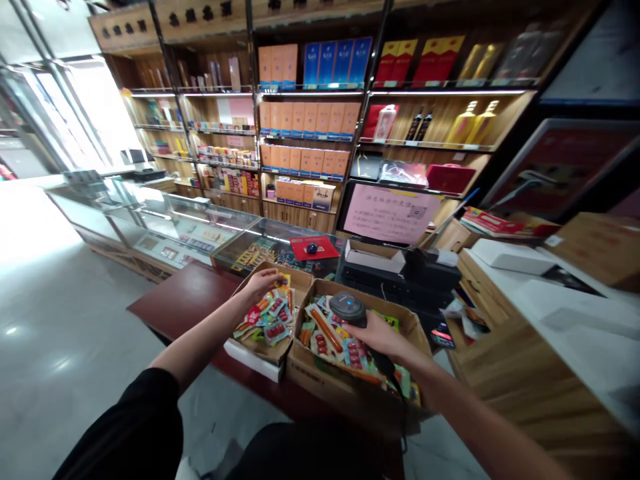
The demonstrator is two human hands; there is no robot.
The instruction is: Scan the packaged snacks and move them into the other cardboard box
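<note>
My right hand (376, 331) is wrapped round a dark grey barcode scanner (347, 307), with its black cable hanging down from the handle. The scanner is over the right cardboard box (320, 373), which is full of small wrapped snacks such as a packaged sausage (326, 328). Above the far part of the smaller left cardboard box (296, 313), my left hand (261, 284) has its fingers closed on a small yellow snack packet (284, 280). Red and blue snack packets (276, 332) lie below it in that box.
Both boxes stand on a dark red table (185, 297). Behind them are a glass display counter (250, 250), a red mat (315, 248) with a mouse on it, and a monitor (387, 215) covered by a pink notice. A phone (442, 335) lies at the right. Stocked shelves line the wall.
</note>
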